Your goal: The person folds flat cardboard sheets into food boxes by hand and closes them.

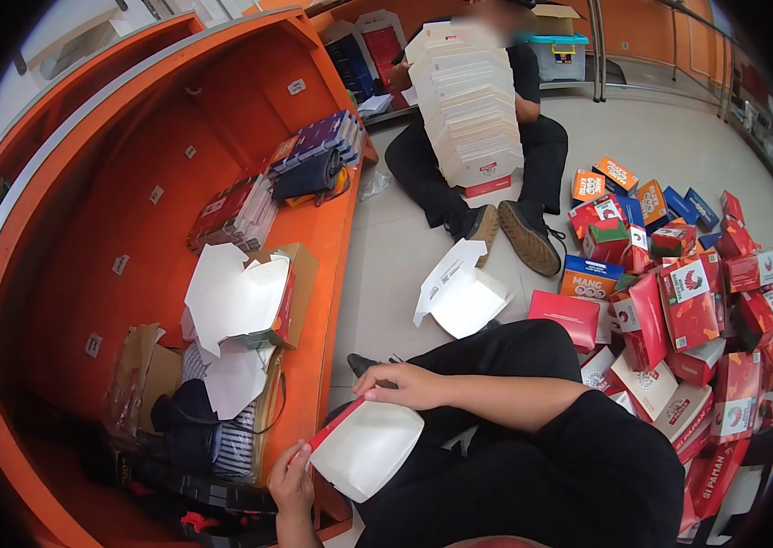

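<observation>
A box with a white inside and a red edge (366, 449) rests on the wearer's lap, its inside facing up. My left hand (291, 477) pinches the lower left end of its red edge. At the upper end of that edge, my right hand (402, 384) holds the box with bent fingers. An open white box (464, 290) lies on the floor beyond my knee. Left of my hands, more open white boxes (238, 301) sit on the orange shelf.
Across from me, a seated person (542, 146) holds a tall stack of flat white cartons (467, 110). Folded red, blue and orange boxes (688, 301) are heaped on the floor at the right. The orange shelf (322, 301) on the left bears stacked packs and bags.
</observation>
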`<state>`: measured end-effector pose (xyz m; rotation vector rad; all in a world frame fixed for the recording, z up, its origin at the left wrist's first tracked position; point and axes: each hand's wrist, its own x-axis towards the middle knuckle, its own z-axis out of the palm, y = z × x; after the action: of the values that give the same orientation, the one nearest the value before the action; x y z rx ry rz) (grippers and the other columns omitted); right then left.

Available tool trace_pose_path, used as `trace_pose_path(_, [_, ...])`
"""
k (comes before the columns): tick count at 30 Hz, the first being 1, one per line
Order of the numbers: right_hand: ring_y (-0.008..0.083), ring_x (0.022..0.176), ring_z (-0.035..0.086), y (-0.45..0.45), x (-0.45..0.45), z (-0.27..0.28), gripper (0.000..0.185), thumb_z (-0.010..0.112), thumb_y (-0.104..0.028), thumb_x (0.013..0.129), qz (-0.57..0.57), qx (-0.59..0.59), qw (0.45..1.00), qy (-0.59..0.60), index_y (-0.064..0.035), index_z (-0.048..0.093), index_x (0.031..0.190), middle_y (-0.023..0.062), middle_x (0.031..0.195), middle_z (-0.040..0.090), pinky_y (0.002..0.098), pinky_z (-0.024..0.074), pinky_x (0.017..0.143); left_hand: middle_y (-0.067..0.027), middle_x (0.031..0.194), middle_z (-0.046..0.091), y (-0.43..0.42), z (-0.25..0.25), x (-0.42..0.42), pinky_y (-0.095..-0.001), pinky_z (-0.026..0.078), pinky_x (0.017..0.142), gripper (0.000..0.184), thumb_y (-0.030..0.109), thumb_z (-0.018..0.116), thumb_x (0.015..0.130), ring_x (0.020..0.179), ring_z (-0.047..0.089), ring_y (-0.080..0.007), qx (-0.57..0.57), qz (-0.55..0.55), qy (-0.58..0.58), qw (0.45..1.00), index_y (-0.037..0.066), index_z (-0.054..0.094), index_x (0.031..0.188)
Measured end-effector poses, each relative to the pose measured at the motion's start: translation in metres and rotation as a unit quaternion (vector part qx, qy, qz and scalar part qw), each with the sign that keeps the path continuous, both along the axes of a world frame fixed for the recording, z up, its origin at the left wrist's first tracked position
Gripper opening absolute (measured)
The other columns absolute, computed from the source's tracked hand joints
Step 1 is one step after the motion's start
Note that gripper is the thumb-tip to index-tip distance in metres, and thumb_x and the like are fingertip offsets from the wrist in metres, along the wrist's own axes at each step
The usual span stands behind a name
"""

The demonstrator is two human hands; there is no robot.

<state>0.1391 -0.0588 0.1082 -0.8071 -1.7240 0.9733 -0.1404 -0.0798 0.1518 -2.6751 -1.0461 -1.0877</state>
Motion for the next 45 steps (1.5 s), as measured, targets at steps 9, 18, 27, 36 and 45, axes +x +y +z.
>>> trace_pose_path(9, [0.0304, 0.097, 0.058, -0.004, -0.006, 0.006, 0.027, 0.050, -0.027, 0.091, 0.039, 0.014, 0.996, -0.079, -0.0062, 0.056, 0.107, 0.0124, 0.104, 0.061, 0.0367, 0.0452, 0.082, -0.0162, 0.086, 0.063, -0.003, -0.008, -0.013, -0.0319, 0.051, 0.067, 0.024, -0.009, 0.056, 0.077, 0.076, 0.063, -0.0286, 0.016, -0.004, -0.045, 0.999, 0.004, 0.064, 0.095])
trace_pose_path(18, [0.0322, 0.084, 0.060, -0.003, -0.025, 0.009, 0.020, 0.052, -0.023, 0.089, -0.038, 0.046, 0.995, -0.083, -0.0054, 0.058, 0.097, 0.0132, 0.087, 0.063, 0.0392, 0.0454, 0.074, -0.0179, 0.091, 0.062, -0.006, 0.014, -0.010, -0.0346, 0.047, 0.077, 0.023, 0.014, 0.049, 0.087, 0.084, 0.062, -0.0292, -0.142, -0.045, -0.114, 0.982, -0.003, 0.059, 0.099])
trace_pose_path(27, [0.0302, 0.081, 0.059, -0.005, -0.021, 0.013, 0.019, 0.053, -0.023, 0.088, -0.008, 0.075, 0.989, -0.125, -0.0061, 0.059, 0.094, 0.0110, 0.086, 0.063, 0.0379, 0.0448, 0.075, -0.0102, 0.077, 0.065, -0.008, 0.011, -0.015, -0.0354, 0.045, 0.064, 0.012, 0.007, 0.067, 0.071, 0.069, 0.061, -0.0270, -0.120, 0.066, -0.006, 0.991, 0.003, 0.064, 0.081])
trace_pose_path(36, [0.0149, 0.081, 0.058, -0.013, -0.040, 0.049, 0.016, 0.061, -0.026, 0.081, -0.036, 0.268, 0.911, -0.312, -0.0113, 0.062, 0.087, -0.0010, 0.081, 0.061, 0.0308, 0.0385, 0.078, -0.0016, 0.072, 0.064, -0.012, 0.018, 0.002, -0.0296, 0.040, 0.065, 0.017, 0.017, 0.072, 0.068, 0.063, 0.059, -0.0177, -0.015, 0.035, 0.048, 0.998, 0.010, 0.061, 0.078])
trace_pose_path(45, [0.0121, 0.068, 0.054, -0.013, -0.063, 0.047, 0.005, 0.057, -0.019, 0.079, -0.055, 0.385, 0.855, -0.344, -0.0137, 0.057, 0.079, -0.0032, 0.069, 0.051, 0.0305, 0.0377, 0.080, 0.0005, 0.068, 0.059, -0.011, 0.015, 0.006, -0.0307, 0.037, 0.062, 0.013, 0.020, 0.070, 0.069, 0.059, 0.054, -0.0170, -0.020, 0.038, 0.056, 0.997, 0.011, 0.062, 0.074])
